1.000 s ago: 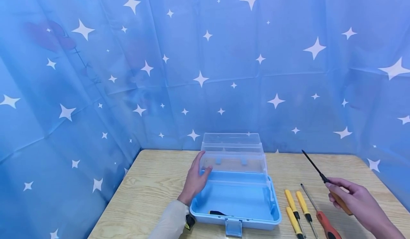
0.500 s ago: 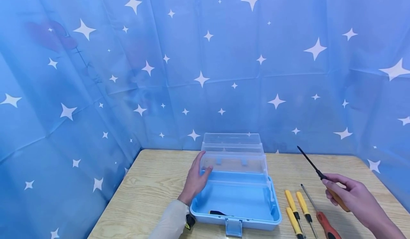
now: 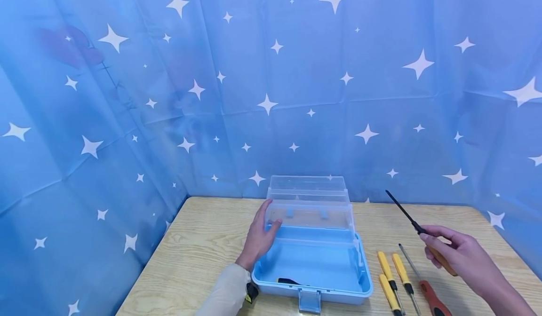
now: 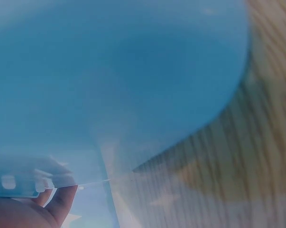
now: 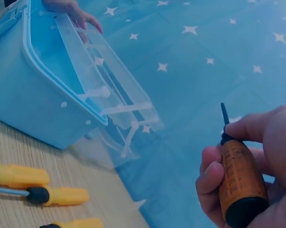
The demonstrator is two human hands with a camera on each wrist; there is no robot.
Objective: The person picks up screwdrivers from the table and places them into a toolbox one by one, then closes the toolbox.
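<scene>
My right hand [image 3: 461, 257] holds a screwdriver [image 5: 242, 173] by its orange-brown handle, its dark shaft angled up and to the left above the table. A light blue toolbox [image 3: 313, 262] stands with its clear lid [image 3: 311, 215] swung up at the back. At the lid's left edge, my left hand [image 3: 257, 240] pinches it, thumb in front and fingers behind. Inside the toolbox, by the front wall, lies a black and yellow item [image 3: 288, 281], partly hidden. In the left wrist view, blue plastic fills most of the picture and the fingers [image 4: 63, 202] show at the lower left.
Right of the toolbox lie three yellow-handled screwdrivers [image 3: 400, 269] and a red-handled screwdriver [image 3: 432, 297]. A black and yellow object [image 3: 251, 293] sits by the toolbox's front left corner, beside the sleeve. A starry blue curtain [image 3: 262, 71] hangs behind the wooden table [image 3: 190, 240].
My right hand has moved slightly left and up with the screwdriver, bringing its tip nearer the toolbox. The left hand has stayed on the lid.
</scene>
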